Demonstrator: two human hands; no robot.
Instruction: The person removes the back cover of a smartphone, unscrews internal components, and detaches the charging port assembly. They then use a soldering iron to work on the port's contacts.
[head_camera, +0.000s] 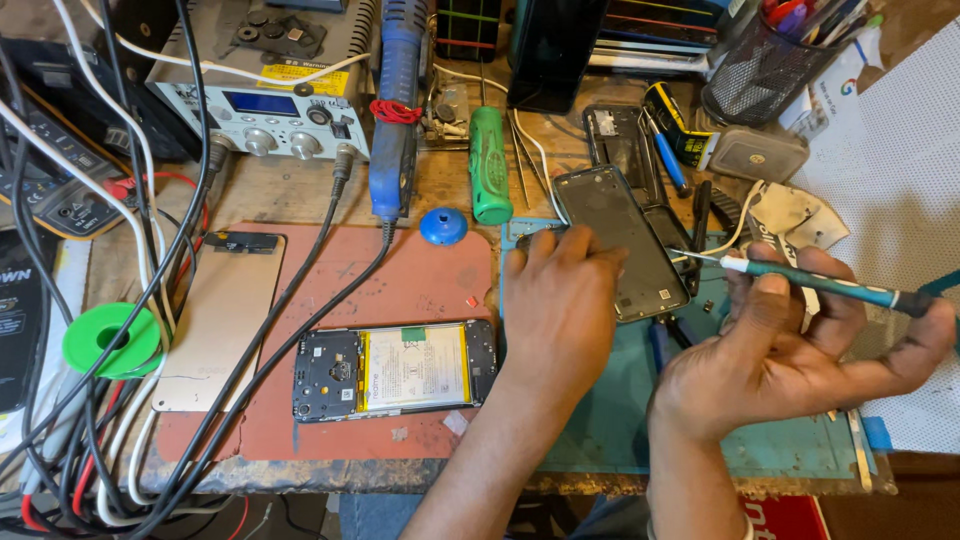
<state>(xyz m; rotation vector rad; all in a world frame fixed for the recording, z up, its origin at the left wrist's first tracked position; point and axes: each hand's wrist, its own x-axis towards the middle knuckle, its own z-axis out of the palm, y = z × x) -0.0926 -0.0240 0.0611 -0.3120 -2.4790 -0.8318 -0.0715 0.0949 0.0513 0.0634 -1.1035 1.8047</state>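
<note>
Just beyond the left hand (560, 300), whose fingers hold a dark phone frame (622, 240) tilted, the right hand (790, 350) grips a teal screwdriver (820, 282), seemingly mid-unscrewing, so the tip must next meet a screw squarely.

A dark phone back cover (625, 240) is held tilted under the left hand's (560, 300) fingertips. A teal screwdriver (830, 282) is gripped in the right hand (800, 350), its tip pointed at the cover.
</note>
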